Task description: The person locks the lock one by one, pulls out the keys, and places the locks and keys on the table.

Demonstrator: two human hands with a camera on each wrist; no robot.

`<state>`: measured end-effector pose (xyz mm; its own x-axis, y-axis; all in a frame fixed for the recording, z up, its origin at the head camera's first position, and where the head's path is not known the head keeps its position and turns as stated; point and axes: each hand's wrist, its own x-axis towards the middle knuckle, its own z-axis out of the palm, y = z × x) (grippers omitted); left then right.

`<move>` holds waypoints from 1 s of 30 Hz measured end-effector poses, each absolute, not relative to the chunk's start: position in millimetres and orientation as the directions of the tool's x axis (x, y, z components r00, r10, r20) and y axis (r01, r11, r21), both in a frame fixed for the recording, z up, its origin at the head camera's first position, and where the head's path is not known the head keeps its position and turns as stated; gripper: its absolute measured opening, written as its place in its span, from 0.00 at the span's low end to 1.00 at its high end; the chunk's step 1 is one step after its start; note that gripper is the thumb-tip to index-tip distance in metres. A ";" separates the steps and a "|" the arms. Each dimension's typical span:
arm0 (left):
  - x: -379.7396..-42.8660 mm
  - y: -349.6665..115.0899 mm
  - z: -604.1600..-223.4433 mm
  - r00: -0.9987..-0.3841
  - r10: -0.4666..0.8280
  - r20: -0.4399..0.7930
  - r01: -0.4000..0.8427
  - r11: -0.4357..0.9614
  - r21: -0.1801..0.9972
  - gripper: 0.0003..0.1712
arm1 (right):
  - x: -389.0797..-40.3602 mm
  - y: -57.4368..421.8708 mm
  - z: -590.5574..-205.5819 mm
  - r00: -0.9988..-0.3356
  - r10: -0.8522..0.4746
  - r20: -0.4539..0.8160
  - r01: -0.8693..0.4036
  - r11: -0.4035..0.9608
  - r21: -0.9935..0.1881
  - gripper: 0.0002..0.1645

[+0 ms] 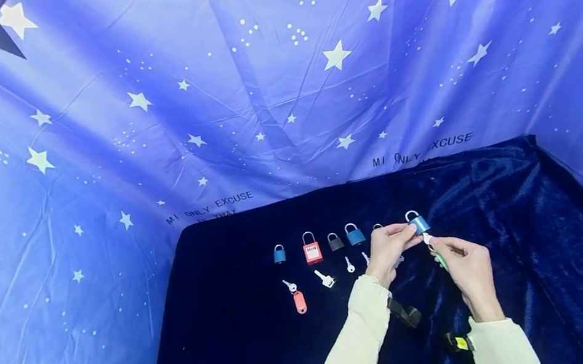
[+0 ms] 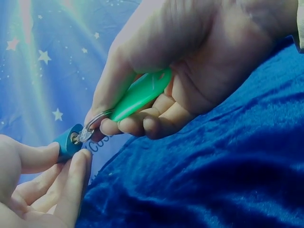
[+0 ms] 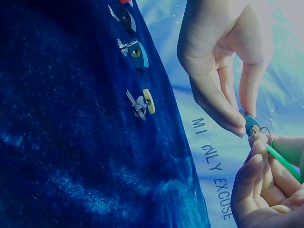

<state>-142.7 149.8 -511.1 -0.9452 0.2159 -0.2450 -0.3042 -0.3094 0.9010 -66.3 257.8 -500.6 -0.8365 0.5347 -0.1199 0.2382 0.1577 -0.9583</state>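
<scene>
A blue padlock (image 1: pixel 419 226) is pinched between the thumb and fingers of my left hand (image 1: pixel 390 247), its shackle pointing up and away. My right hand (image 1: pixel 470 269) pinches a silver key (image 2: pixel 85 135) right at the keyway in the padlock's underside. From the key's ring hangs a green key tag (image 2: pixel 142 92), lying along the curled fingers of the right hand in the left wrist view. The key's blade is hidden, and I cannot tell how deep it sits. Both hands are raised over the dark cloth (image 1: pixel 248 350).
Left of my hands stand a small blue padlock (image 1: pixel 279 254), a red padlock (image 1: pixel 313 253), a dark padlock (image 1: pixel 336 243), another blue padlock (image 1: pixel 355 235) and a yellow padlock (image 3: pixel 148 100). Several keys lie before them, one with an orange tag (image 1: pixel 300 303). A starry curtain (image 1: pixel 278 84) hangs behind.
</scene>
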 end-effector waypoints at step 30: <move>-180.2 152.8 -534.7 -0.968 0.072 -0.239 -0.250 -0.241 0.938 0.04 | -80.6 273.9 -519.4 -0.863 0.503 -0.038 0.296 0.444 -0.846 0.17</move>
<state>-180.2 152.8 -534.7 -0.9682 0.0724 -0.2395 -0.2500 -0.2410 0.9378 -80.6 273.9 -519.4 -0.8632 0.5033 -0.0380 0.2960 0.4437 -0.8459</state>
